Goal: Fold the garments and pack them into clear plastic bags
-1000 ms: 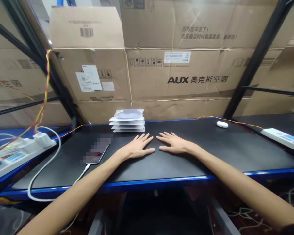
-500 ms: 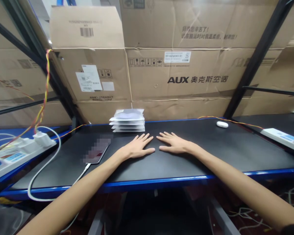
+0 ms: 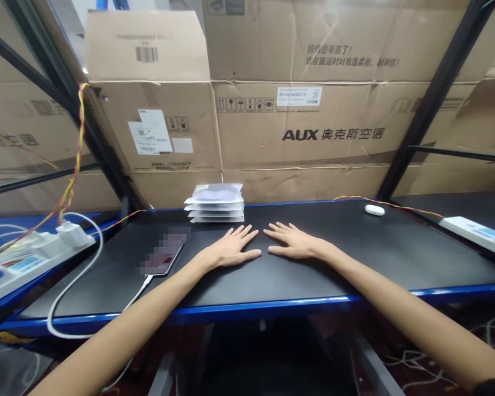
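Note:
My left hand (image 3: 230, 247) lies palm down on the black tabletop (image 3: 272, 280), fingers spread, holding nothing. Just beside it, my right hand (image 3: 295, 242) also rests flat with its fingers apart and nothing in it. A small gap separates the two hands. Behind my left hand stands a stack of white packets (image 3: 215, 204), untouched. To the left of that hand is a phone (image 3: 167, 256) with a white cable plugged in, its screen blurred out. A small white case (image 3: 374, 210) sits at the back right, away from my right hand.
White power strips stand at the left (image 3: 33, 261) and right (image 3: 476, 234). A white cable (image 3: 61, 294) loops over the table's left front edge. Cardboard (image 3: 297, 132) walls the back, between black metal posts (image 3: 437, 93). A red-yellow twisted wire (image 3: 77, 146) hangs at the left.

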{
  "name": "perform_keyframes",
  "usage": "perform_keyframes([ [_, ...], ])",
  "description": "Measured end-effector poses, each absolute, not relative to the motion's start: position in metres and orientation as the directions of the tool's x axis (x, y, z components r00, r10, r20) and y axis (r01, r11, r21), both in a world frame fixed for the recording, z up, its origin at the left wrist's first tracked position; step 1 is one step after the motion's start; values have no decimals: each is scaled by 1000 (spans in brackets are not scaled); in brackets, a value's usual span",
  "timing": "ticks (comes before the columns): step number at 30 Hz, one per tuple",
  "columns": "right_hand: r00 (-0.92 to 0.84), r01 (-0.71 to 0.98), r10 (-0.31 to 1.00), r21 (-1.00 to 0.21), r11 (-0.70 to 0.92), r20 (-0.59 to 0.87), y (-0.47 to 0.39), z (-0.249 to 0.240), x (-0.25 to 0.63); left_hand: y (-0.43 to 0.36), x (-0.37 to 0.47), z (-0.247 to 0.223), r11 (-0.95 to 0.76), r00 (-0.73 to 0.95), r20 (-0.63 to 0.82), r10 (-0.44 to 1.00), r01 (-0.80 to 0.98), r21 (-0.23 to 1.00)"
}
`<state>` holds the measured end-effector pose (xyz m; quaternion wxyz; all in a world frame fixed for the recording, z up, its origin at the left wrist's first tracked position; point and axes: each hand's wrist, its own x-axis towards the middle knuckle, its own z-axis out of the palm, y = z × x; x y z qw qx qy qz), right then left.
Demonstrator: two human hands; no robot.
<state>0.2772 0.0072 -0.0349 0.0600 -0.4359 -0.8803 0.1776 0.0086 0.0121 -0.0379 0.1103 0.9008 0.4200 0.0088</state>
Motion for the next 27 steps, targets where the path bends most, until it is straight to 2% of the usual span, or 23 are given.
perform_keyframes([
  [27,-613,750,789,-352,561,-49,6,-34,276,12,9,-37,-623,649,-71,758,751,218],
])
